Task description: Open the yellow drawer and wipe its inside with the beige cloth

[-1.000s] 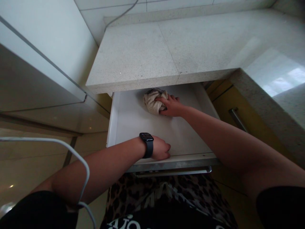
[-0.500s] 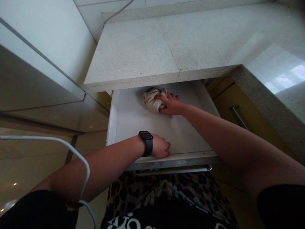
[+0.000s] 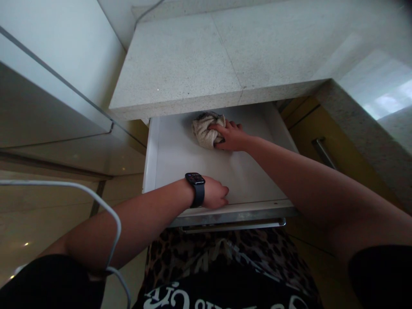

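A white drawer (image 3: 167,150) stands pulled out under a pale stone counter (image 3: 206,64). My right hand (image 3: 231,136) reaches deep inside and grips a crumpled beige cloth (image 3: 204,128), pressing it on the drawer floor near the back. My left hand (image 3: 215,193), with a dark watch on the wrist, curls over the drawer's front edge, fingers closed on the rim above the metal handle (image 3: 234,223).
A pale glossy cabinet door (image 3: 48,86) stands at the left. To the right is a yellow-brown cabinet front with a bar handle (image 3: 323,152). A white cable (image 3: 96,206) loops over my left arm. The floor is glossy beige tile.
The cloth and my right hand have shifted slightly toward the back of the drawer. My left hand stays on the front edge.
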The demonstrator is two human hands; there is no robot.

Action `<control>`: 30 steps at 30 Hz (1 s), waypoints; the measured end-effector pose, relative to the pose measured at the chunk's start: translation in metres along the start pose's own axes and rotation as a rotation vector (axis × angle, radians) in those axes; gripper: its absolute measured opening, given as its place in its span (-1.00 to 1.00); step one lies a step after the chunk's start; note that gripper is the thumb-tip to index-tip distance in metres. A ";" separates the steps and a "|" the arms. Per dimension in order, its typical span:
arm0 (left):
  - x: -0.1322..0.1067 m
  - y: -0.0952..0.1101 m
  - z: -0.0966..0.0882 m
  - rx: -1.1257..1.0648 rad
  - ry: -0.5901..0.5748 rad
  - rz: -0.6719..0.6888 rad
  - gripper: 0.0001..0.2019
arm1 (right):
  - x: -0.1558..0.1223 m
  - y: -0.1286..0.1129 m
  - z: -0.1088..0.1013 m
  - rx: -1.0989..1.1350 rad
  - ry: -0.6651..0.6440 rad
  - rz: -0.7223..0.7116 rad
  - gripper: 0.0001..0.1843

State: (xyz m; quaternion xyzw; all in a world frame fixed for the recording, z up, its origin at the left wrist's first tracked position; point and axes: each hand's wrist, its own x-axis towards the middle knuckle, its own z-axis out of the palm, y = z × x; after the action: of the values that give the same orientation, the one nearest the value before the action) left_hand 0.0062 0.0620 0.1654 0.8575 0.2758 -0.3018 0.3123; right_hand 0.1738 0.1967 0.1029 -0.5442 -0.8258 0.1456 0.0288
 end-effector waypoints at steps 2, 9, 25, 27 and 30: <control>0.000 0.000 0.000 0.003 -0.006 -0.003 -0.39 | 0.000 0.000 0.000 -0.001 0.000 -0.003 -0.10; -0.003 0.002 -0.003 0.007 -0.014 -0.026 -0.39 | 0.001 0.000 0.001 0.012 -0.001 -0.011 -0.10; -0.003 -0.002 -0.002 0.018 -0.011 -0.021 -0.39 | 0.002 -0.001 0.001 0.006 -0.011 -0.010 -0.05; -0.003 -0.002 -0.002 0.024 -0.010 -0.029 -0.38 | 0.001 -0.001 0.001 -0.001 -0.007 -0.013 -0.05; -0.002 -0.001 -0.002 0.021 -0.010 -0.042 -0.39 | 0.000 -0.002 0.001 -0.006 -0.002 -0.019 -0.06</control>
State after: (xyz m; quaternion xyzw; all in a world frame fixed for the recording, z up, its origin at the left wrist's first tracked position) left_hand 0.0043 0.0636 0.1678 0.8533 0.2888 -0.3154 0.2983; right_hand 0.1716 0.1962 0.1027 -0.5363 -0.8313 0.1434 0.0279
